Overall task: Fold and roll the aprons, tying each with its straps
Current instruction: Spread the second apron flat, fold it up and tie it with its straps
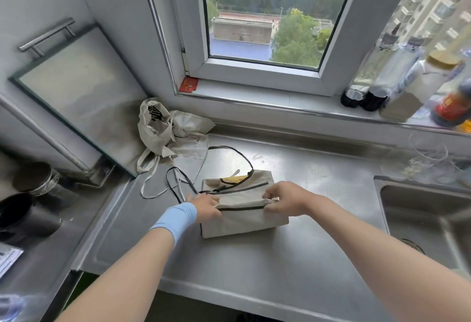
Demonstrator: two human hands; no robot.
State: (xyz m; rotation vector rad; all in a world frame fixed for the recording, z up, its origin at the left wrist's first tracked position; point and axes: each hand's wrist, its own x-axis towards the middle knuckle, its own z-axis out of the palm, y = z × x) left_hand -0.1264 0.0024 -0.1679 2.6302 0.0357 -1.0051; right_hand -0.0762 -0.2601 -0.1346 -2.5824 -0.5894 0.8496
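A: Scene, quick?

B: Steel counter [254, 265], sink [413, 204] on the right. Crumpled apron [173, 130] heaped at the back-left corner, untouched. Folded apron [242, 222] lies flat mid-counter, in front of the person.

A: Hands?

B: Left hand [204, 207] pinches the left end of the raised fold, right hand [285, 199] pinches the right end. Both are grasping cloth.

A: Step?

B: Folding going into rolling, I'd say, on the first apron. Nothing tied yet. Black straps [239, 153] trail loose behind it.

A: Next move?

B: Probably turn the fold over evenly with both ends level and keep it tight. The straps should stay out from under the roll for tying.
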